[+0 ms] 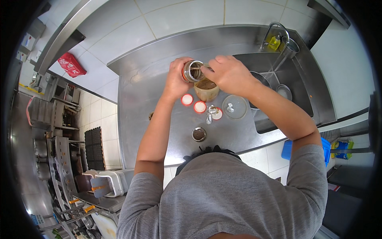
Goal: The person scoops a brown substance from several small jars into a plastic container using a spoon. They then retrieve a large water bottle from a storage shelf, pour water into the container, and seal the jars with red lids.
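Observation:
My left hand [176, 73] grips a glass jar [188, 72] tilted on its side, its mouth turned to the right. The thin handle of a utensil [196, 68] reaches into the jar from the fingers of my right hand [229, 73]; its working end is hard to make out. Just below the jar's mouth stands a plastic tub [206, 95] holding brown paste. Nearer me lie red-rimmed lids [187, 99], white inside, beside crumpled foil [212, 110]. A round translucent lid [240, 113] carries a foil scrap. Another open jar [199, 134] has brown residue inside.
The steel counter [134, 98] has a raised back edge. On the right is a sink [301, 101] with a curved tap [277, 24], a yellow soap bottle [274, 42] and a metal bowl [283, 92]. My left forearm partly hides another jar [151, 115]. A red packet [71, 64] is at left.

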The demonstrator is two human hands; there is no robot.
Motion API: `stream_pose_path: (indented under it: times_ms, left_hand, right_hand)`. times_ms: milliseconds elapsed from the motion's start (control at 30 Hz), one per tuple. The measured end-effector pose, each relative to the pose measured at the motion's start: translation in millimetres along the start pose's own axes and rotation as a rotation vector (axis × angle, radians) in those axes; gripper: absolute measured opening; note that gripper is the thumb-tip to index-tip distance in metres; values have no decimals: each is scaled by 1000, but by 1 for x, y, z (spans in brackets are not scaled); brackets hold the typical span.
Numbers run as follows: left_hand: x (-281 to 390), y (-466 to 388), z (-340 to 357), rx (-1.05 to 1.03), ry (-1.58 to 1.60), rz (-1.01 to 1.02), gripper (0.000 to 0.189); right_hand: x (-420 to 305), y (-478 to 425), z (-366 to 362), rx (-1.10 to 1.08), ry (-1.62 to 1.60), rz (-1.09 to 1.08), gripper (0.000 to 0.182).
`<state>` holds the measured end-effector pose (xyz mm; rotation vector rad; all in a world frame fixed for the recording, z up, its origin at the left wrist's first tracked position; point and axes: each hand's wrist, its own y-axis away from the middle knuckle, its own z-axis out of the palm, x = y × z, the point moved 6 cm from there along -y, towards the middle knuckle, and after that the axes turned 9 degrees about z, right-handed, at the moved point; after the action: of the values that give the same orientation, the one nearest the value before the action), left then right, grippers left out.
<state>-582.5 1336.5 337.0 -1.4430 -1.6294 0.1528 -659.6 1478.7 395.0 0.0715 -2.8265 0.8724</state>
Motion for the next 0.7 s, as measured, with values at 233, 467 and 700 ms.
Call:
stream_pose_path:
  times_ms: [233,467,700]
  left_hand:
    - [0,-6,-4,-57,-151,168,58]
    - [-9,8,-2,252,-262,217,71]
    - [-60,36,-6,361,-155,-123,75]
  right_hand:
    - [7,1,21,-208,-213,281,14]
    - [25,56,81,-651,-1936,1284,23]
    - [38,96,102,-282,-2038,1364,27]
